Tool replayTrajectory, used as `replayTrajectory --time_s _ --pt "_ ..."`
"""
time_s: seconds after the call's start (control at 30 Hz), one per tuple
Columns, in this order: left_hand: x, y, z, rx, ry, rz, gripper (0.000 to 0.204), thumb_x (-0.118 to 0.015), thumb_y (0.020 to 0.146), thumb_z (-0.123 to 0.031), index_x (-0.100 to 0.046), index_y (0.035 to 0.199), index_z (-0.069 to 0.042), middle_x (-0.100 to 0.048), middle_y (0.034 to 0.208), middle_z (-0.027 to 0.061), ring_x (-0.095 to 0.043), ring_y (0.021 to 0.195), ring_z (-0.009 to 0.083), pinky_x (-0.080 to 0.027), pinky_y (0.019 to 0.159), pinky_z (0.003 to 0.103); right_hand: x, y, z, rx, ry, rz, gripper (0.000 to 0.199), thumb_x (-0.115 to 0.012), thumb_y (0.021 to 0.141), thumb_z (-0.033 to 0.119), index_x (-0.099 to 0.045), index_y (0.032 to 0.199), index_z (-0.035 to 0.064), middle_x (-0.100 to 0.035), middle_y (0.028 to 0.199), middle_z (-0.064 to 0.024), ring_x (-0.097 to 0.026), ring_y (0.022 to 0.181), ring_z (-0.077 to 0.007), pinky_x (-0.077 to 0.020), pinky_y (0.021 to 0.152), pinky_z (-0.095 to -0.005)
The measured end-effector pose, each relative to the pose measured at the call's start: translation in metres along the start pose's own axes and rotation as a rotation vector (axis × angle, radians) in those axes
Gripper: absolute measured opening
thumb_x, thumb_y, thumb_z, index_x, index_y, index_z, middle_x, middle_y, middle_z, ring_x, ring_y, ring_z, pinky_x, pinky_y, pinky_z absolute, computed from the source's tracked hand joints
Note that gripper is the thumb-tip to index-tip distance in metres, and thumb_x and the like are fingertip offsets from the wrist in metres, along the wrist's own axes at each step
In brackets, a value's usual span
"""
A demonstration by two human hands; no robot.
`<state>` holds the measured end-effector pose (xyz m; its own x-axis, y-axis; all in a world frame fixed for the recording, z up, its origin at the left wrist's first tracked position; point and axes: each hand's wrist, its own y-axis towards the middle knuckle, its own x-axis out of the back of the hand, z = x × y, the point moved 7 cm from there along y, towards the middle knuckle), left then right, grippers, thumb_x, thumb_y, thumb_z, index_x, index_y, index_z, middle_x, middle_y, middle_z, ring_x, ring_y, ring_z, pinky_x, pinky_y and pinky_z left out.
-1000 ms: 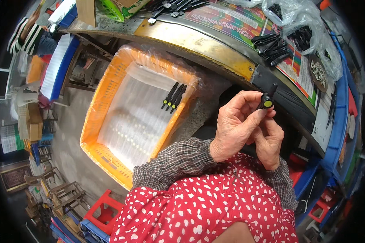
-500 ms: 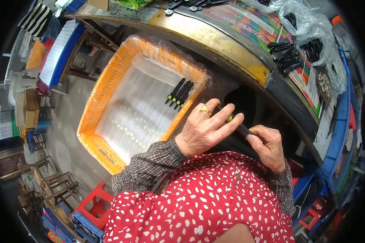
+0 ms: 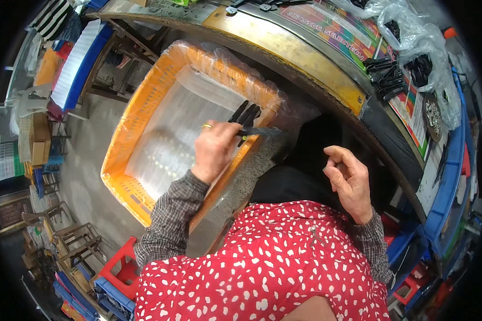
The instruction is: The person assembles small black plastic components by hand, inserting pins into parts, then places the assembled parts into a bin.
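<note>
Black piece point(image 3: 263, 130) is pinched in the left hand point(image 3: 215, 148), sticking out to the hand's right and crossing over the crate's right wall; blurred, and the fingers hide its near end. Can't tell if it touches the wall. Left hand is grasping it, palm down, over the upper right part of the crate point(image 3: 144, 96). Just beyond the fingers, a row of black pieces point(image 3: 243, 113) lies on the white sheet point(image 3: 168, 131), side by side near that same wall; one yellow-green dot shows. Sheet runs on left and below the hand to the crate walls, pale dots across it. Crate rim is draped in clear plastic. Right hand point(image 3: 351, 179) holds nothing, fingers half curled, thumb near index, well right of the crate. Gap between hands sits above black cloth point(image 3: 292, 184). Bench edge point(image 3: 308, 69) curves past the crate's top right and beyond the right hand, apart from both hands. On the bench: black pile point(image 3: 385, 77), clear bag point(image 3: 409, 35) beside it, dish point(image 3: 432, 115) of small metal bits.
</note>
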<state>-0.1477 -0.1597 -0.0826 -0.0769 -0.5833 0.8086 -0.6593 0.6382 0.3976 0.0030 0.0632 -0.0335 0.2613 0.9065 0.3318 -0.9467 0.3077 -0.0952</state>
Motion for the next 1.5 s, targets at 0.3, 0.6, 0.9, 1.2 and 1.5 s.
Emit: replayTrajectory --time_s 0.3,0.6,0.9,1.2,1.5 --pt "-0.069 -0.039 0.116 0.468 0.143 0.111 0.021 -0.067 0.076 -0.016 -0.070 0.095 -0.007 -0.065 0.093 0.0133 -0.063 0.082 0.0324 -0.050 0.073 0.040 -0.001 -0.002 -0.005 0.014 -0.108 0.033 0.021 -0.067 0.082 0.004 -0.062 0.102 -0.0020 -0.055 0.076 -0.0023 -0.045 0.059 -0.0061 -0.0385 0.053 -0.0207" --pt "-0.099 -0.032 0.137 0.563 0.146 0.158 0.023 -0.067 0.076 -0.018 -0.071 0.096 -0.007 -0.065 0.090 0.0139 -0.064 0.080 0.0333 -0.051 0.073 0.042 0.000 0.000 -0.010 0.009 -0.154 0.048 0.021 -0.066 0.082 0.004 -0.062 0.101 -0.0028 -0.057 0.077 -0.0046 -0.048 0.061 -0.0079 -0.0400 0.054 -0.0216" --pt "-0.111 -0.036 0.142 0.489 0.085 0.207 0.024 -0.069 0.078 -0.019 -0.070 0.100 -0.010 -0.063 0.091 0.0139 -0.063 0.082 0.0338 -0.051 0.071 0.043 0.000 -0.001 -0.007 0.046 -0.164 0.041 0.020 -0.066 0.082 0.005 -0.062 0.099 -0.0039 -0.058 0.079 -0.0064 -0.050 0.062 -0.0093 -0.0415 0.055 -0.0226" --pt "-0.109 -0.030 0.132 0.431 0.035 0.162 0.029 -0.067 0.080 -0.013 -0.068 0.109 -0.011 -0.062 0.088 0.0153 -0.063 0.077 0.0341 -0.050 0.070 0.042 0.002 -0.002 -0.008 0.049 -0.176 0.063 0.020 -0.067 0.083 0.007 -0.062 0.100 -0.0031 -0.058 0.079 -0.0073 -0.053 0.063 -0.0102 -0.0430 0.055 -0.0238" --pt "-0.120 -0.031 0.135 0.283 0.009 0.150 0.031 -0.065 0.077 -0.007 -0.065 0.108 -0.010 -0.056 0.079 0.0180 -0.058 0.074 0.0370 -0.047 0.066 0.045 0.013 -0.004 0.007 0.132 -0.199 0.035 0.019 -0.068 0.082 0.008 -0.061 0.097 -0.0021 -0.059 0.077 -0.0099 -0.056 0.062 -0.0149 -0.0451 0.056 -0.0270"
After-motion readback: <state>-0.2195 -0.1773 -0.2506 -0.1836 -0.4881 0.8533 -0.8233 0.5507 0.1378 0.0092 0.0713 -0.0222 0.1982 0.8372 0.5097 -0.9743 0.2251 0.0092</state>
